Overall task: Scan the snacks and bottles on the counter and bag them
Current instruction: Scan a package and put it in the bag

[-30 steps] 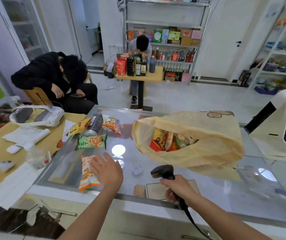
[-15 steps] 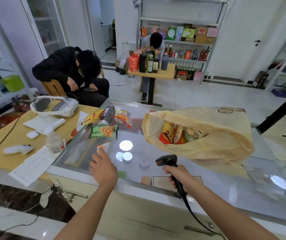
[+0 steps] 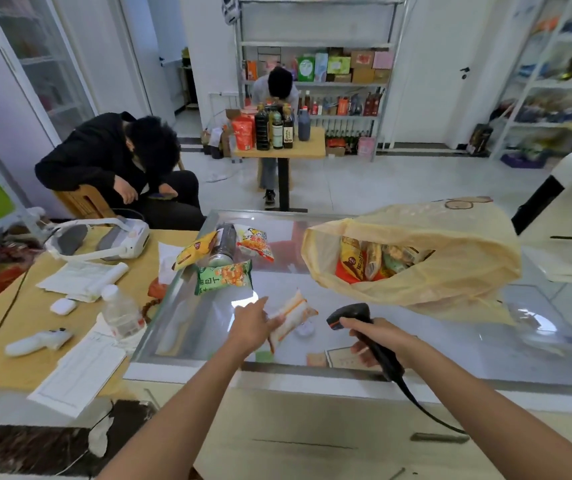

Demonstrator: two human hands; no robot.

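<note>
1. The left hand is holding an orange-and-white snack packet over the glass counter. Its fingers seem to be pinching the near end, though the hand is hiding the grip.
2. The right hand is gripping the scanner, fingers wrapping its handle and its head pointing toward the packet.
3. Scanning is the step in hand. Next the barcode is needing to face the scanner, and then the packet is going into the yellow bag.
4. A green packet is waiting farther back.
</note>
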